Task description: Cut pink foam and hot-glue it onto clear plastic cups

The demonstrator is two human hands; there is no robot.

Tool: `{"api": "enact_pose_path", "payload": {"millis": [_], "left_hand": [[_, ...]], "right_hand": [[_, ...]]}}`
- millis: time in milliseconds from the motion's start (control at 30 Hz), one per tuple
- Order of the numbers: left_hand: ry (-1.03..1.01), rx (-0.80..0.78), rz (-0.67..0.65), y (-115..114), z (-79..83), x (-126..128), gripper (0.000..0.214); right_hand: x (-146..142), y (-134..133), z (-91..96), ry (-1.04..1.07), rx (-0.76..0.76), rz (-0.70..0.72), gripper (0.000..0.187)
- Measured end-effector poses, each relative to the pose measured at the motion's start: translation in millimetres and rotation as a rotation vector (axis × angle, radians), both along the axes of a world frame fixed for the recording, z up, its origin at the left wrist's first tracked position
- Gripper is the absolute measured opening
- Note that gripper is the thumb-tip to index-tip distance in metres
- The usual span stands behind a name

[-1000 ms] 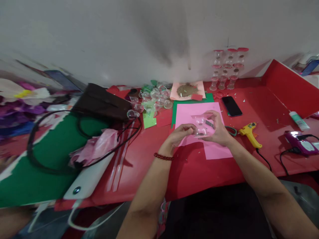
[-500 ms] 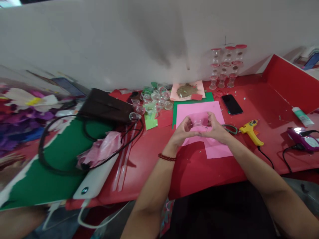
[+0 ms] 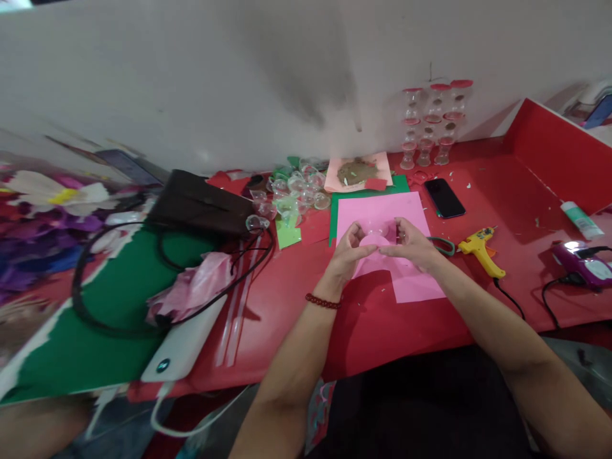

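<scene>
Between both hands is a clear plastic cup-shaped piece (image 3: 376,227) with a round pink face turned toward me; whether that pink is a paper disc or the sheet seen through it, I cannot tell. My left hand (image 3: 350,250) grips its left side, thumb along the near edge. On the opposite side my right hand (image 3: 415,245) has its fingers bent around the piece, the thumbs nearly meeting. Beneath the hands lies pink paper (image 3: 382,207), partly over a green sheet (image 3: 402,185).
A yellow glue gun (image 3: 482,252), phone (image 3: 444,197) and green-handled scissors (image 3: 444,246) lie to the right. Hourglass-like plastic shapes (image 3: 433,121) stand by the wall. Several clear pieces (image 3: 301,188) are heaped left of the paper. A black cable (image 3: 79,280) loops over a green board (image 3: 52,344).
The plastic piece has been tilted in my hands, so its round pink face now points toward me. Both hands keep their hold in nearly the same place.
</scene>
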State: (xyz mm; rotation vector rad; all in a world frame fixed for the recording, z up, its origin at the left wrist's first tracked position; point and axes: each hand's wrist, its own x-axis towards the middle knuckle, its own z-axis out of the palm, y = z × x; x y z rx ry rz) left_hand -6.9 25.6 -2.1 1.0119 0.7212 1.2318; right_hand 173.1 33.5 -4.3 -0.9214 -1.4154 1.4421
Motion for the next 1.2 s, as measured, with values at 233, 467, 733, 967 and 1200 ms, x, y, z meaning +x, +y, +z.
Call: {"api": "enact_pose_path", "payload": {"millis": [233, 467, 733, 967, 1200], "left_hand": [[-0.023, -0.056, -0.033, -3.8, 0.2, -3.3, 0.059], [-0.090, -0.155, 0.017, -4.2, 8.0, 2.6, 0.070], [-0.279, -0.475, 0.139, 17.1, 15.5, 14.0, 0.018], [-0.435, -0.378, 0.160, 9.8, 7.1, 18.7, 0.010], [-0.451, -0.298, 0.117, 5.6, 14.0, 23.8, 0.018]], "right_hand": [[-7.8, -7.0, 8.7, 0.041, -0.010, -0.018, 0.056], [-5.9, -6.4, 12.9, 0.051, -0.092, -0.030, 0.055], [-5.1, 5.8, 1.3, -0.171, 0.023, -0.247, 0.055], [74.2, -29.9, 33.1, -0.675, 0.393, -0.348, 0.022], [163.9, -86.3, 11.3, -1.460, 0.129, -0.559, 0.036]]}}
